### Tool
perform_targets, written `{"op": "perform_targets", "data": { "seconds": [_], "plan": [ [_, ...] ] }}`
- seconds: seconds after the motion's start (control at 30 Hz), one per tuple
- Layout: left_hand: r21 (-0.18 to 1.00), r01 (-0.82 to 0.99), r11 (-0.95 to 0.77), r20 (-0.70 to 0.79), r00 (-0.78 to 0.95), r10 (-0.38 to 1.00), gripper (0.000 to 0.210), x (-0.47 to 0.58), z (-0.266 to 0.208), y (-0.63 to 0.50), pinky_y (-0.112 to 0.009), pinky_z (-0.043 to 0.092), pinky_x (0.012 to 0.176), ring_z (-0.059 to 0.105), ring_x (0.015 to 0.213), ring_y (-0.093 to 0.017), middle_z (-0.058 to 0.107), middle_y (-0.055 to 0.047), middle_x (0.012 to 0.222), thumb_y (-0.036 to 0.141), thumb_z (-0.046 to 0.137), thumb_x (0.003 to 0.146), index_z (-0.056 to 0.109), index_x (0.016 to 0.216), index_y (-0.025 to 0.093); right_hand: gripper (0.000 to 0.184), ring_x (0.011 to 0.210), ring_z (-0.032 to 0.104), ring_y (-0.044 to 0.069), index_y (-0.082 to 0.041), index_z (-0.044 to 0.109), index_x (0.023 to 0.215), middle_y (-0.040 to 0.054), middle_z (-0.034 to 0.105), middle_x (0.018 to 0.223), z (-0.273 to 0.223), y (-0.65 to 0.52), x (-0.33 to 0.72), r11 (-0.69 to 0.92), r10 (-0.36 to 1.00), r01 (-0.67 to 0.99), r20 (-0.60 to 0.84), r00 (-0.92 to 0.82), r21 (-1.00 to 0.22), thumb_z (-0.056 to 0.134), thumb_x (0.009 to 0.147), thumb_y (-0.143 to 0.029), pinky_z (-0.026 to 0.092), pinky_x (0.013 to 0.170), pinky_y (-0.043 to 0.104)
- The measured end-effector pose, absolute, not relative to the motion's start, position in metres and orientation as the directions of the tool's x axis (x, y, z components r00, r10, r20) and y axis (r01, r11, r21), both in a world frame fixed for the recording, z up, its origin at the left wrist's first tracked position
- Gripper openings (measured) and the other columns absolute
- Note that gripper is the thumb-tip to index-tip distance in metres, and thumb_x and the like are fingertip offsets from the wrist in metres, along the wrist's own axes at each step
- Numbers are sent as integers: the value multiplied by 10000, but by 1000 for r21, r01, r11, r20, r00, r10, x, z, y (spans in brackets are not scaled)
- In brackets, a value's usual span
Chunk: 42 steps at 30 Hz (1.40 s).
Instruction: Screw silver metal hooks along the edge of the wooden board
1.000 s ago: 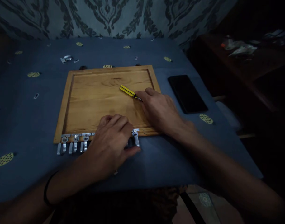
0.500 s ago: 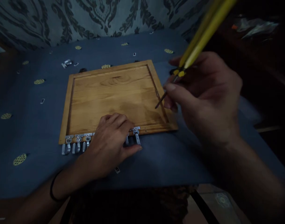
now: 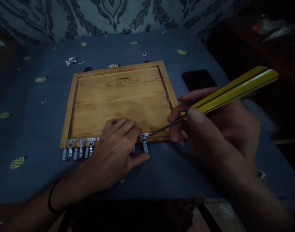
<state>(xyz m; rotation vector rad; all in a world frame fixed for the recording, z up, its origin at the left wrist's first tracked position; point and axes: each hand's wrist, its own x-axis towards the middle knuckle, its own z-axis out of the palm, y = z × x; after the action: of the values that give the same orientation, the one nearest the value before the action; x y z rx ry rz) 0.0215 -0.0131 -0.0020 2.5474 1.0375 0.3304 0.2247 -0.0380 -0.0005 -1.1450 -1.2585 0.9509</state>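
A framed wooden board (image 3: pixel 118 93) lies on the table with a row of metal hooks (image 3: pixel 81 148) along its front edge. My left hand (image 3: pixel 118 148) is closed over that edge, fingers curled on the frame and thumb below, hiding the middle hooks. Just right of its fingers sits the rightmost hook (image 3: pixel 145 146). In my right hand (image 3: pixel 217 129) is a yellow-handled screwdriver (image 3: pixel 234 88), held between thumb and fingers and slanting down to the left. Its tip is at the frame, close beside the rightmost hook's plate; whether they touch I cannot tell.
A blue patterned cloth (image 3: pixel 36 129) covers the table. Loose metal hooks (image 3: pixel 71 61) lie behind the board at the left. A dark flat object (image 3: pixel 199 80) rests behind my right hand. Patterned fabric (image 3: pixel 111 16) rises at the back.
My right hand has lowered the screwdriver, tilting its handle down to the right and bringing the tip left to the frame beside the rightmost hook. My left hand stays on the board's edge.
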Motion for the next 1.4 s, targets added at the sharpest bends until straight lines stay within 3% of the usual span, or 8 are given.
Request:
{"op": "perform_targets", "data": {
  "seconds": [0.3,0.97,1.17,1.3,1.4],
  "plan": [
    [412,618,-670,94,702,706,447,22,-2,-14,-444,435,895,614,1016,-271,678,-63,1052,339,844,806,649,1133,105,117,520,613,135,-313,669,1038,-17,666,830,-2,-40,216,234,970,33,236,54,-972,686,923,-316,501,460,304],
    [401,615,-679,113,703,702,431,22,-3,-14,-436,432,867,611,1008,-282,679,-72,1039,345,853,792,672,1096,99,134,518,620,110,-293,659,1066,-20,676,816,-8,-39,218,250,967,117,253,17,-961,681,937,-324,522,478,271],
    [413,613,-673,101,704,703,381,22,-4,-14,-443,434,866,610,1003,-283,681,-73,1029,335,844,801,682,1055,102,154,568,657,110,-297,659,1081,-32,695,841,-5,-44,218,313,948,230,317,-18,-922,687,931,-278,566,513,260],
    [416,613,-672,97,704,703,366,22,-5,-14,-452,432,876,610,997,-286,677,-79,1028,352,843,801,687,1018,102,131,668,691,126,-295,675,995,-24,732,901,1,-45,220,365,925,382,378,-44,-849,725,894,-229,617,648,274],
    [409,615,-674,100,704,704,367,22,-5,-13,-448,432,879,607,989,-286,671,-78,1008,359,848,794,688,993,96,73,699,705,151,-283,696,921,-7,746,887,4,-41,224,424,905,442,392,-166,-791,747,873,-263,637,731,312]
  ]
}}
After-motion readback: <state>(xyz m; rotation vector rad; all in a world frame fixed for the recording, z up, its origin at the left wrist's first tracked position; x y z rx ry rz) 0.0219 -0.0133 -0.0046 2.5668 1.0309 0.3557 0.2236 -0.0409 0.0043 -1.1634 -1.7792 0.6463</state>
